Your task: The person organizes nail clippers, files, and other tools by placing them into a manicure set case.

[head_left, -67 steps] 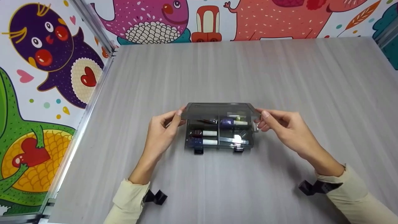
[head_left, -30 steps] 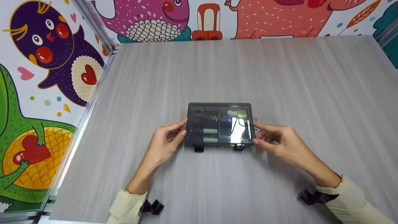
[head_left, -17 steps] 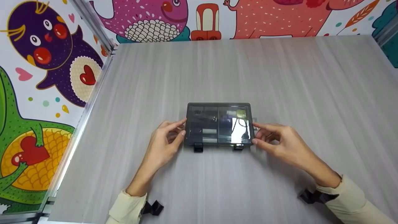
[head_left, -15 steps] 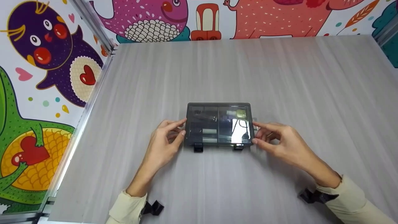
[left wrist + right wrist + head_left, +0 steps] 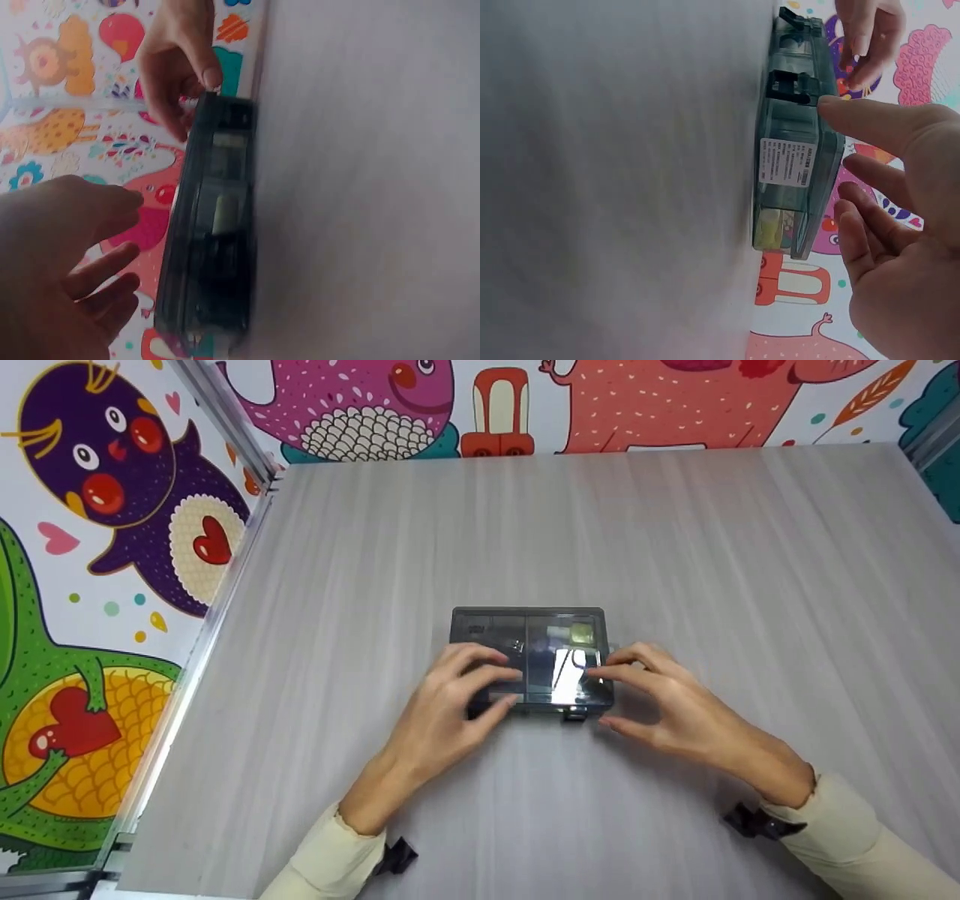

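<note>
A dark, see-through plastic case (image 5: pixel 487 624) lies on the table with its lid down and black latches (image 5: pixel 574 715) along the near side. Through the lid show dividers and a yellow-green bottle (image 5: pixel 582 633); a pale bottle cap (image 5: pixel 225 214) shows through its wall. My left hand (image 5: pixel 442 705) hovers over the left half of the lid with spread, gently bent fingers, hiding the left latch from the head view. At the right end is my right hand (image 5: pixel 675 705); its thumb (image 5: pixel 855 109) is right at the lid's edge near a latch, its other fingers loose.
The grey wood-grain table (image 5: pixel 375 547) extends around the case. Walls with cartoon animals (image 5: pixel 675 405) stand at the back and left, edged by metal rails (image 5: pixel 225 427). A white printed label (image 5: pixel 787 162) sits on the case's near side.
The case's lid has come down from partly raised. My left hand has since left the case's left side and moved right over the lid; my right fingers have loosened and shifted slightly.
</note>
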`<state>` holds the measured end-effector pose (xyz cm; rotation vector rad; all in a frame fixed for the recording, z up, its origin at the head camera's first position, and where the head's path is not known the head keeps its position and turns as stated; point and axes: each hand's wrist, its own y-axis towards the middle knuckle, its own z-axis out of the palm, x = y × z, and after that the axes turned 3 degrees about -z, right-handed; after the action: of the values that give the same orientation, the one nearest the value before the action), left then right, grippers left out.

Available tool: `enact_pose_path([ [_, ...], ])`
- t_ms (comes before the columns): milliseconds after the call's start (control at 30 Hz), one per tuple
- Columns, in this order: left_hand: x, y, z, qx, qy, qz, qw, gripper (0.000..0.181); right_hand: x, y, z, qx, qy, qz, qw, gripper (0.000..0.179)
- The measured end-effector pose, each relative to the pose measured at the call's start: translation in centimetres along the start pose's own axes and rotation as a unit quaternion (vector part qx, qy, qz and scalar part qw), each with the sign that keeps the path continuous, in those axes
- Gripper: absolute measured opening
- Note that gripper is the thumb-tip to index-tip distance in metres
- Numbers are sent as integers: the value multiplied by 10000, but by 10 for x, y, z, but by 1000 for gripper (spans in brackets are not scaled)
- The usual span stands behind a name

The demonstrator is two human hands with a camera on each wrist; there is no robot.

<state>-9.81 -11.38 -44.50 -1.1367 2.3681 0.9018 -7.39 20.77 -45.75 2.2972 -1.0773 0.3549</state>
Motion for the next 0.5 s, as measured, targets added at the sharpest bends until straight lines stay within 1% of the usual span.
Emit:
enact_pose_path([
  [67,-5,4,6,215,252,268,9991,22,0,1,1,12,-72,-189,9998,63],
  [167,-10,10,14,470,541,598,9956,22,0,3,2,66,-137,-397,9991,61],
  [300,-14,14,23,693,832,946,9896,23,2,4,3,183,-277,-455,9984,59],
  [400,-16,16,28,741,1112,1119,9847,25,3,5,2,239,-406,-481,9977,57],
  [500,-17,19,33,669,1409,1256,9797,28,3,6,2,218,-521,-550,9969,54],
])
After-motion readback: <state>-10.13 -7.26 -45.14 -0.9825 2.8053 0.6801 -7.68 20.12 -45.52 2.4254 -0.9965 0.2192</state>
